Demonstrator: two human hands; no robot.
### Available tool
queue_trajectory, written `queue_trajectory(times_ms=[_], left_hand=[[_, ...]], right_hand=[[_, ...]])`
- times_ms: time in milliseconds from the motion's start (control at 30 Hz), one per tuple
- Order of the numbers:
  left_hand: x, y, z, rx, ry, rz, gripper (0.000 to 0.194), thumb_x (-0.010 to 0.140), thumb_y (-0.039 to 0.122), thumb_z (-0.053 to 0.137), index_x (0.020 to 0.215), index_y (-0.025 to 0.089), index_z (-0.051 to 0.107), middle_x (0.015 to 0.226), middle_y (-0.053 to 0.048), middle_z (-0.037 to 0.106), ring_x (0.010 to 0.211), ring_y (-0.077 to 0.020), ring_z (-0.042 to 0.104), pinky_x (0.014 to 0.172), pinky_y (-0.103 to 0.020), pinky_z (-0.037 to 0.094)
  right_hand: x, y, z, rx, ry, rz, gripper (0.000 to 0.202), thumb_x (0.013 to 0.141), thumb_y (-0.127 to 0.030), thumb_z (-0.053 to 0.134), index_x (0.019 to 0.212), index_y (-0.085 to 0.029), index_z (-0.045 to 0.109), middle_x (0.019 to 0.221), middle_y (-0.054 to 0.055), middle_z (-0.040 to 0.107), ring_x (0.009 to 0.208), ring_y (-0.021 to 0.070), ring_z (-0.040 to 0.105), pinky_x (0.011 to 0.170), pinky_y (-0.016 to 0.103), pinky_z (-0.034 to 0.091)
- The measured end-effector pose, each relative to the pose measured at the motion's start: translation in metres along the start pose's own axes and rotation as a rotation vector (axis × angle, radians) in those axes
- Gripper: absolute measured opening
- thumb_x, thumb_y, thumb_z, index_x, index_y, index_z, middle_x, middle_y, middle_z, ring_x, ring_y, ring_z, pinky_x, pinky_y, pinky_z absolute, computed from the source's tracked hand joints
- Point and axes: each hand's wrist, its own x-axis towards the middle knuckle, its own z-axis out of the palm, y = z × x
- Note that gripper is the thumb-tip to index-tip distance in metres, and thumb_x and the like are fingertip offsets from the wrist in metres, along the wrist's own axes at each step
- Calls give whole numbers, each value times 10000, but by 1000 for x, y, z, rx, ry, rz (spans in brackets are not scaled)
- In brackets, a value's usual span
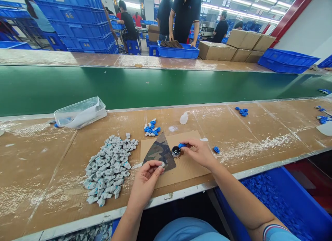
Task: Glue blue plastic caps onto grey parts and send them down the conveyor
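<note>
Between thumb and fingers, my left hand (147, 180) pinches a small grey plastic part (162, 164) above a triangular camouflage cloth piece (158, 154). My right hand (198, 151) grips a small blue plastic part (182, 145) just over a round black container (176, 151). Both the cloth and the container rest on a flat cardboard sheet (184, 172). A large heap of grey parts (109, 168) lies left of my left hand. Behind the sheet is a small pile of joined blue and grey parts (152, 128). One loose blue part (216, 149) lies right of my right hand.
A clear plastic tray (81, 113) stands at the back left, and a small translucent piece (184, 118) behind the sheet. Beyond the bench runs a green conveyor belt (129, 83). A blue bin (280, 199) of blue parts sits below at right. A person (185, 18) stands across the belt.
</note>
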Motion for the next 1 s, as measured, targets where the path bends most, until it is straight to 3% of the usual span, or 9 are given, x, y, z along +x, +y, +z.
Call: queue_trajectory(times_ms=[133,300,600,833,1000], left_hand=[[-1,-5,6,-65,-11,-51,343,615,430,770,818,172,671,806,-48,711,774,-176,679,799,-325,547],[-1,-9,15,-161,9,-54,350,611,398,784,848,177,652,808,-25,697,774,-154,671,793,-303,548],[-4,-13,17,-157,-43,6,288,654,318,765,876,181,642,844,-42,706,850,-156,660,850,-301,534],[-6,-17,20,-117,-35,95,244,642,294,754,835,186,651,818,-35,705,812,-158,672,791,-286,547],[-6,-17,20,-116,-24,67,259,628,281,762,833,182,638,761,-23,685,764,-149,662,738,-269,542]], right_hand=[[0,1,2,236,6,123,198,783,-317,663,939,-204,706,892,56,733,800,177,687,769,344,575],[-10,-14,3,484,-98,232,269,759,-361,705,964,-189,681,904,57,731,801,163,691,775,321,581],[-27,-37,19,215,-173,-73,144,869,-284,607,936,-216,715,873,42,715,814,151,648,760,281,542],[-24,-34,17,145,-195,-185,174,894,-313,596,941,-210,728,836,49,721,791,148,645,727,268,524],[-26,-25,22,144,-189,-196,232,863,-395,629,881,-199,753,707,41,715,659,140,635,631,253,509]])
